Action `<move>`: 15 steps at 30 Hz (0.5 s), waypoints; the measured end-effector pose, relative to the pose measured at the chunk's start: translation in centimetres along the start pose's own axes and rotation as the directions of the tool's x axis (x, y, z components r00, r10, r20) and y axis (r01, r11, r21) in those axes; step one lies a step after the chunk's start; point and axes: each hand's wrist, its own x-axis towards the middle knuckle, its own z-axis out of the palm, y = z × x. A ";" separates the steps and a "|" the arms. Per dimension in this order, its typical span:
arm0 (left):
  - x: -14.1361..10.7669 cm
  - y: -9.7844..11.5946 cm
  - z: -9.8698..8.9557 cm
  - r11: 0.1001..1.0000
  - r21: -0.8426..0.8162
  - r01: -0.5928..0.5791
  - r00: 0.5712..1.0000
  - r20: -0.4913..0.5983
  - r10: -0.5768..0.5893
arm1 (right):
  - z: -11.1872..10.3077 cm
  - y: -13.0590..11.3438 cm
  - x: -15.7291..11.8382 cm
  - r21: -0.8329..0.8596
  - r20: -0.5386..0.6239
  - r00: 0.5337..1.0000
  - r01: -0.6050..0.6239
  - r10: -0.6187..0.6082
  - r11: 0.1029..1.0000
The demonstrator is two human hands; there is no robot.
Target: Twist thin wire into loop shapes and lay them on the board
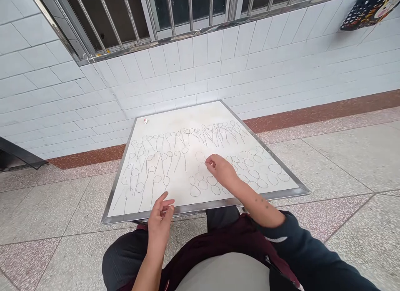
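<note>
A white table (200,111) with a metal rim bears many thin dark wire pieces. Loops with long tails (164,157) lie in rows at the back and left, and round rings (215,190) lie at the front right. Over the middle of the tabletop, my right hand (222,171) has thumb and forefinger pinched together beside a faint ring; anything between the fingertips is too small to make out. My left hand (161,218) is at the front edge, fingers apart and curved, with nothing seen in it.
A small red and white object (146,121) lies at the table's back left corner. Behind stands a white tiled wall (187,80) with a barred window (187,11). A patterned bag (368,11) hangs at the upper right. My legs are under the front edge.
</note>
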 end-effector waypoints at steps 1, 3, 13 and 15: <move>0.4 1.3 0.3 0.998 -0.066 0.013 1.000 0.006 -0.012 | -0.5 -1.0 -1.1 0.149 -0.004 1.000 0.024 -0.024 0.989; 0.9 3.9 1.0 0.986 -0.169 0.006 0.999 0.049 0.003 | -1.4 -2.9 -3.1 0.383 0.019 0.998 0.053 -0.065 0.922; -1.9 7.7 3.4 0.845 -0.534 0.012 0.992 0.112 0.057 | -4.3 -7.6 -8.2 0.520 -0.017 0.965 0.233 -0.262 0.822; -2.3 7.5 3.0 0.815 -0.579 0.037 0.992 0.118 0.039 | -4.4 -8.0 -8.5 0.569 0.014 0.972 0.187 -0.236 0.801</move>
